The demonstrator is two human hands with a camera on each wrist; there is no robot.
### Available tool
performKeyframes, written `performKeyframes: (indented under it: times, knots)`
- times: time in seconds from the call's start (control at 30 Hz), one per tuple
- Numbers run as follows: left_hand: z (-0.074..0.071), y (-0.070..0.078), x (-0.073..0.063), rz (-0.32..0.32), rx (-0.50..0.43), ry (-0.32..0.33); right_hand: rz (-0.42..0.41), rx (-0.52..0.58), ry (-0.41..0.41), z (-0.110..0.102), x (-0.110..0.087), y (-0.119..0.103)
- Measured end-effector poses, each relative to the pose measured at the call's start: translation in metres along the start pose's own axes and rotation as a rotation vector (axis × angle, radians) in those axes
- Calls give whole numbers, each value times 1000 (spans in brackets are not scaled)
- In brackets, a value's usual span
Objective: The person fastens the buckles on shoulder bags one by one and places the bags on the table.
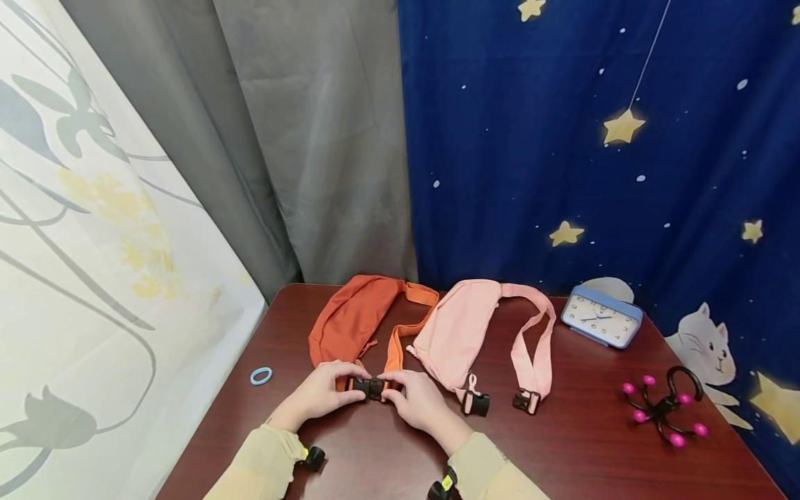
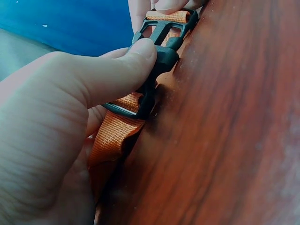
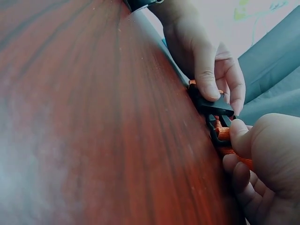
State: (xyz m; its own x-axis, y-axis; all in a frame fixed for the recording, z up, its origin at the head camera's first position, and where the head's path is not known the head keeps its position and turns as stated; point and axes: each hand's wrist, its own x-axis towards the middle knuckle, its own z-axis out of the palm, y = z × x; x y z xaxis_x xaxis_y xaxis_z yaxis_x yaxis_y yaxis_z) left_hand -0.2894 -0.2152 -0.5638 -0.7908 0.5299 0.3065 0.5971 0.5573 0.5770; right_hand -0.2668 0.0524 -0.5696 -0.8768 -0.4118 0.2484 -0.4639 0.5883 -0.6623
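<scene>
Near the front of an orange-red waist bag (image 1: 356, 316), both hands hold its black side-release buckle low over the table. My left hand (image 1: 315, 394) pinches the socket half (image 2: 165, 58), thumb on top, with orange webbing (image 2: 115, 136) running back from it. Opposite, my right hand (image 1: 425, 404) grips the pronged half (image 2: 161, 29) by its strap end. In the left wrist view the prongs enter the socket's mouth, their bases still showing outside; I cannot tell whether they are latched. Fingers hide parts of both halves.
To the right lies a pink waist bag (image 1: 459, 326), its black buckle halves (image 1: 477, 403) apart. Farther right are a blue-framed clock (image 1: 601, 317) and a black hook rack (image 1: 665, 406) with pink tips. A blue ring (image 1: 261, 376) lies left on the brown table (image 1: 369, 458).
</scene>
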Motion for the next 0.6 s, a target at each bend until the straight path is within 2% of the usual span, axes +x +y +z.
performKeyframes:
  times: [0.17, 0.6]
  knots:
    - [0, -1, -1, 9, 3, -3, 10, 26, -4, 1, 0, 0]
    - [-2, 2, -1, -20, -6, -5, 45, 68, -37, 2, 1, 1]
